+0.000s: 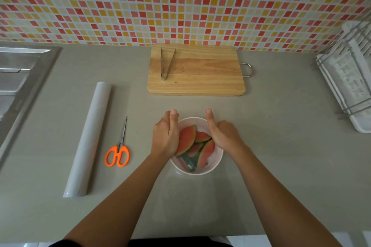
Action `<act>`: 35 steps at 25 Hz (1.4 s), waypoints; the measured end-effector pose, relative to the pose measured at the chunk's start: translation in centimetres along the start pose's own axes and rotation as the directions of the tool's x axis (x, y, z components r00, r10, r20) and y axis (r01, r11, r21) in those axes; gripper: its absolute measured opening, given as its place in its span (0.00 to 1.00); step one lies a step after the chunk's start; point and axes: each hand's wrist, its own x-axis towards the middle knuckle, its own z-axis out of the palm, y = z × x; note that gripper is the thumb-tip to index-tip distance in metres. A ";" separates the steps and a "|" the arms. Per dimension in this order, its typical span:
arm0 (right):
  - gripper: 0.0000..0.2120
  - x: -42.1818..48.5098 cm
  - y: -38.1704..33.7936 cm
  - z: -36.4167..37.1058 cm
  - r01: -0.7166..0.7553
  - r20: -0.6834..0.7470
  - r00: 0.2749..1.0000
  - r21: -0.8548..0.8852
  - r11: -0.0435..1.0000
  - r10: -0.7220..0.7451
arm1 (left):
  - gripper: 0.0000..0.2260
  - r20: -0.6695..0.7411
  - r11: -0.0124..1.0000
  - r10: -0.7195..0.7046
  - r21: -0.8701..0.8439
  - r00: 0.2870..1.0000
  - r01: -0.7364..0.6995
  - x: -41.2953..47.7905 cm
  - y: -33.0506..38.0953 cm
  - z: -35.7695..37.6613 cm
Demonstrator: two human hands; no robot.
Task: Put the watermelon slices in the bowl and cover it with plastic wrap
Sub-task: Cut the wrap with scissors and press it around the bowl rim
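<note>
Looking down from the head camera onto a grey counter [281, 166]. Near the front centre, a white bowl [219, 158], filled with several watermelon slices [187, 139], red flesh up, green rinds toward the near side, overlapping one another. Seemingly over the bowl and trailing toward the near counter edge, a faint sheet of clear plastic wrap [186, 202], hard to trace.

Against the bowl's left rim, the left hand [165, 136], edge-on, fingers stretched forward and together, thumb on top, partly covering one slice; not curled round anything visible. Against the right rim, the right hand [224, 136], thumb pointing forward, other fingers hidden beneath the knuckles. Impossible to tell whether clamped on the film or the bowl.

To the left, apart from the bowl, orange-handled scissors [118, 152] and, farther left, a long white wrap roll [88, 138]. Behind the bowl, a wooden cutting board [200, 74] bearing metal tongs [166, 64] near its left end, plus red juice spots.

At far left, a steel sink [20, 78]. At far right, a white dish rack [349, 78], contents unclear.
</note>
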 end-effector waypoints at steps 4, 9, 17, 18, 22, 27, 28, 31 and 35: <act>0.45 -0.2 1.6 -0.1 -0.022 -0.092 0.996 -0.012 1.000 0.021 | 0.27 -0.077 0.928 -0.274 -0.282 0.959 0.243 1.1 0.0 -0.8; 0.41 0.2 1.0 0.5 0.154 -0.008 0.984 0.523 0.838 -0.176 | 0.28 -0.052 0.793 -0.468 -0.465 0.882 0.393 -3.7 -1.0 -0.5; 0.29 0.1 -0.3 0.9 -0.065 0.150 0.985 0.784 0.617 -0.087 | 0.23 0.097 0.595 -0.367 -0.740 0.925 0.314 -6.2 0.3 2.1; 0.29 0.0 -0.2 1.2 -0.068 0.132 0.989 0.810 0.582 -0.068 | 0.24 0.139 0.575 -0.308 -0.761 0.941 0.300 -5.5 0.3 1.7; 0.32 -0.7 0.1 2.3 -0.056 0.075 0.997 0.892 0.449 -0.024 | 0.28 0.297 0.421 -0.212 -0.832 0.931 0.362 -2.5 -0.7 -0.5; 0.31 -0.5 1.1 2.3 0.032 -0.114 0.990 0.761 0.648 0.086 | 0.26 0.116 0.478 -0.383 -0.824 0.916 0.304 -2.9 -2.4 0.0; 0.29 -0.1 1.2 2.0 0.077 -0.156 0.986 0.747 0.660 0.061 | 0.25 0.101 0.494 -0.362 -0.822 0.927 0.283 -4.1 -2.3 0.9; 0.25 0.9 0.8 1.5 0.104 -0.065 0.993 0.851 0.514 -0.094 | 0.23 0.074 0.489 -0.289 -0.845 0.954 0.214 -6.1 -1.8 2.8; 0.27 0.9 -0.1 2.3 -0.070 0.098 0.992 0.952 0.298 -0.079 | 0.27 0.120 0.476 -0.370 -0.827 0.921 0.299 -3.5 -0.8 2.7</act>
